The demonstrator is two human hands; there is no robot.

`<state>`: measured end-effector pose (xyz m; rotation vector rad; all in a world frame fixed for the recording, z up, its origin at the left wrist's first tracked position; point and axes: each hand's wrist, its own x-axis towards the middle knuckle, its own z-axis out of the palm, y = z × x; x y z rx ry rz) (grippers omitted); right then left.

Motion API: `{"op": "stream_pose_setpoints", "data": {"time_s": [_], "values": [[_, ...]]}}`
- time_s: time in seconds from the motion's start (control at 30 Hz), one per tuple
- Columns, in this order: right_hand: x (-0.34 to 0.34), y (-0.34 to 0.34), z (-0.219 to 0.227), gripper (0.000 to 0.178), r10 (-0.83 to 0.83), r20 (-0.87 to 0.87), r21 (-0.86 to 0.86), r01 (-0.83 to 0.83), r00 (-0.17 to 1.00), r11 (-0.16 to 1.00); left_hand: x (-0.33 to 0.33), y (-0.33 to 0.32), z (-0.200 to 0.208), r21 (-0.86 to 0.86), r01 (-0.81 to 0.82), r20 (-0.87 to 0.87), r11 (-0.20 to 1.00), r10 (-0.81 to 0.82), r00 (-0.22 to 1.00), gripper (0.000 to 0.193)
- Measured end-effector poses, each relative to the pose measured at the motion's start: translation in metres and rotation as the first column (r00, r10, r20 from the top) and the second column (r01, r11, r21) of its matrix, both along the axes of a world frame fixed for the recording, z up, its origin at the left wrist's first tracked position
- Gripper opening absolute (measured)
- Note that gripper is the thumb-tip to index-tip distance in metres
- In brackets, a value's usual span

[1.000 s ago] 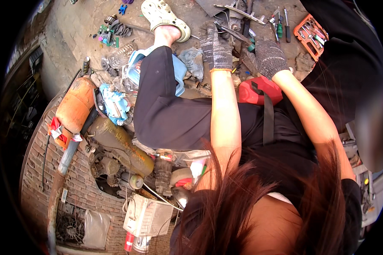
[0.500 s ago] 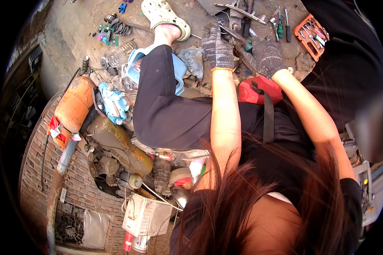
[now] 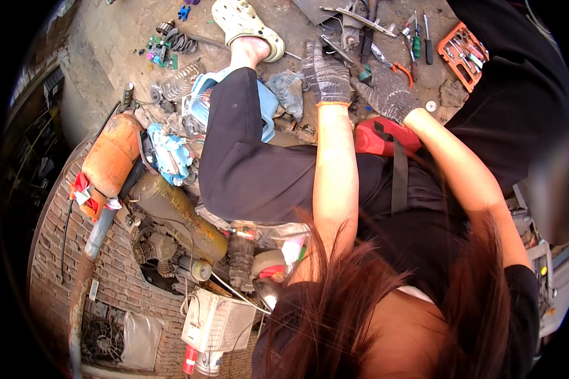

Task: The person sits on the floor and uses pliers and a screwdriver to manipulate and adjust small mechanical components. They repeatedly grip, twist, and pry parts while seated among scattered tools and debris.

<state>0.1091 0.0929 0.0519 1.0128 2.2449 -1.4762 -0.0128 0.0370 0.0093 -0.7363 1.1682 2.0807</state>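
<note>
right hand (image 3: 389, 93), drawn back, holds green-handled tool (image 3: 365, 75); grip of left hand (image 3: 329, 77) unclear.

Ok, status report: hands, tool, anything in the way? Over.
Right hand gripping green-handled tool. Left hand close by, grip unclear. Orange-handled pliers right beside right hand.

Arms (image 3: 336, 170) outstretched, left hand (image 3: 329, 77) near right hand (image 3: 389, 93)

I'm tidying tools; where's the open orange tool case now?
In the head view, the orange tool case lies open at the upper right, beyond the right gloved hand and just right of the dark-handled screwdriver.
</note>
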Motion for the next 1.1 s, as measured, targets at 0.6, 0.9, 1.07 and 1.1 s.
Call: {"op": "stream_pose_setpoints", "data": {"time_s": [0.6,0.9,1.07,1.1], "values": [[0.017,-0.017,0.010,0.045,0.043,0.042,-0.352,-0.025,0.998,0.936,-0.006,-0.009,-0.029,-0.085,0.305,0.323,0.949,-0.263,0.909,0.043],[0.018,-0.029,0.001,0.044,-0.107,0.098,-0.064,0.114,0.989,0.991,-0.002,0.015,0.000,-0.532,0.161,0.071,0.831,-0.145,0.987,0.051],[0.022,-0.030,0.001,0.047,-0.081,0.092,0.008,0.081,0.992,0.997,-0.003,0.011,-0.017,-0.515,0.154,0.199,0.844,-0.057,0.978,0.044],[0.022,-0.031,0.002,0.045,-0.083,0.097,-0.018,0.085,0.992,0.996,-0.002,0.010,-0.018,-0.484,0.170,0.222,0.859,-0.067,0.973,0.044]]}}
